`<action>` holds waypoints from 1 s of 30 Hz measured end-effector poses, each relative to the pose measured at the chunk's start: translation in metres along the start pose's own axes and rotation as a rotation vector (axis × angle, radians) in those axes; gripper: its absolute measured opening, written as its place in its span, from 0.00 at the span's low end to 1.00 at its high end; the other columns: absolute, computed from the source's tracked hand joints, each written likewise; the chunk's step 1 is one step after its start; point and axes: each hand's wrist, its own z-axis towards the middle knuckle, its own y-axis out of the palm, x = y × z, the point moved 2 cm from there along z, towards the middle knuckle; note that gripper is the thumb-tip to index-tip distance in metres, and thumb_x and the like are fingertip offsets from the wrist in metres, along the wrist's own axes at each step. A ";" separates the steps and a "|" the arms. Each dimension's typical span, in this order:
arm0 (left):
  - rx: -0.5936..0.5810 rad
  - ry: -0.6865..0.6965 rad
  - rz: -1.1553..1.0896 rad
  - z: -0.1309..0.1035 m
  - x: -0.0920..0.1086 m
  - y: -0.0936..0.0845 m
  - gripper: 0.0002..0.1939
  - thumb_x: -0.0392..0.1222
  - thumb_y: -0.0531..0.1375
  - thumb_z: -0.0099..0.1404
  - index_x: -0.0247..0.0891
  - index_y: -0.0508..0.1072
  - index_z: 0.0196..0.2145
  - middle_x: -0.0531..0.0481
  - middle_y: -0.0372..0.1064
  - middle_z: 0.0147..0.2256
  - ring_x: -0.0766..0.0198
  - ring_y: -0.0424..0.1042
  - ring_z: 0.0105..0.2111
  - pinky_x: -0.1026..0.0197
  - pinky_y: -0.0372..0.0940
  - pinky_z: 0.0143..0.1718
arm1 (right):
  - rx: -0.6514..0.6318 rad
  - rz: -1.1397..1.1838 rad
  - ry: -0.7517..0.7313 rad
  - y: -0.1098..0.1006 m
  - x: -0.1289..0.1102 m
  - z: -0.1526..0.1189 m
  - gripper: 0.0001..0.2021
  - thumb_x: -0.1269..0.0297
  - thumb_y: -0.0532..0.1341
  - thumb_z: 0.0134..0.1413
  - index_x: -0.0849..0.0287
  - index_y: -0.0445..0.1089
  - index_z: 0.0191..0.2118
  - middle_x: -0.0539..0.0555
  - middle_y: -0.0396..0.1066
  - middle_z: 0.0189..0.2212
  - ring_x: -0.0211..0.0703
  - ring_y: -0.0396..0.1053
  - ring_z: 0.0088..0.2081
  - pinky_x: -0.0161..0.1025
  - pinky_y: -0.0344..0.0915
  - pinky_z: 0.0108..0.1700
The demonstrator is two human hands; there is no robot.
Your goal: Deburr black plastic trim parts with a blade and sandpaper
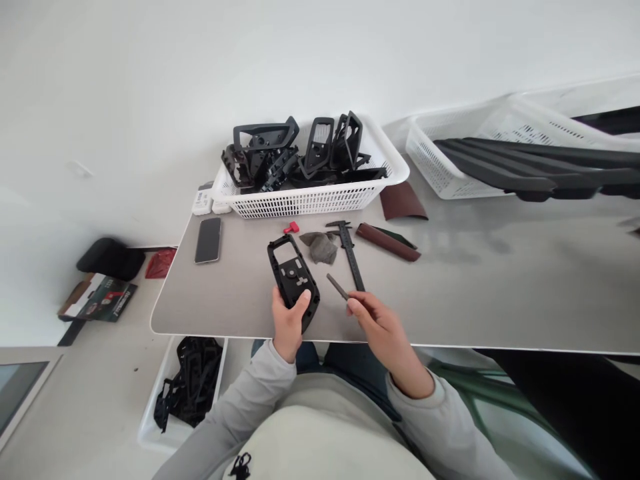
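Note:
My left hand [289,328] grips a black plastic housing frame [287,283] by its lower end, thumb on the inner face. The frame is tilted above the table's front edge, with a rectangular opening at its far end. Between the thumb and fingers of my right hand [379,325] is a thin grey-brown stick [337,286]; its exact kind is unclear. Its tip points toward the frame but stays apart from it. Beyond my hands lie a dark vernier caliper [351,259], a crumpled grey piece [323,249] and a small red piece [291,228].
A white basket [310,204] of black frames stands at the back. Right of it, another basket [429,159] holds long black parts. Brown sandpaper-like sheets [404,202] and a phone [208,240] lie on the table. A white bin [153,417] of black parts sits on the floor, left.

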 end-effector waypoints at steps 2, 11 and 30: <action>-0.015 0.003 -0.005 -0.001 -0.002 0.001 0.21 0.47 0.67 0.50 0.36 0.70 0.40 0.47 0.75 0.38 0.60 0.73 0.36 0.58 0.67 0.40 | -0.031 0.117 0.069 0.002 0.000 0.003 0.23 0.42 0.56 0.54 0.58 0.70 0.43 0.54 0.74 0.31 0.37 0.61 0.22 0.36 0.57 0.23; -0.083 -0.029 -0.055 -0.011 -0.010 0.005 0.16 0.51 0.59 0.58 0.38 0.72 0.40 0.49 0.74 0.37 0.60 0.72 0.39 0.59 0.65 0.43 | -0.173 0.632 0.348 0.029 -0.009 0.007 0.28 0.43 0.66 0.43 0.58 0.68 0.46 0.39 0.48 0.15 0.30 0.43 0.16 0.32 0.39 0.19; 0.005 -0.125 -0.295 0.034 0.021 -0.015 0.21 0.45 0.68 0.47 0.40 0.73 0.40 0.52 0.75 0.37 0.62 0.74 0.37 0.59 0.66 0.42 | -0.063 -0.167 -0.070 -0.034 -0.014 0.060 0.17 0.48 0.55 0.56 0.58 0.71 0.34 0.50 0.68 0.23 0.38 0.61 0.22 0.37 0.59 0.27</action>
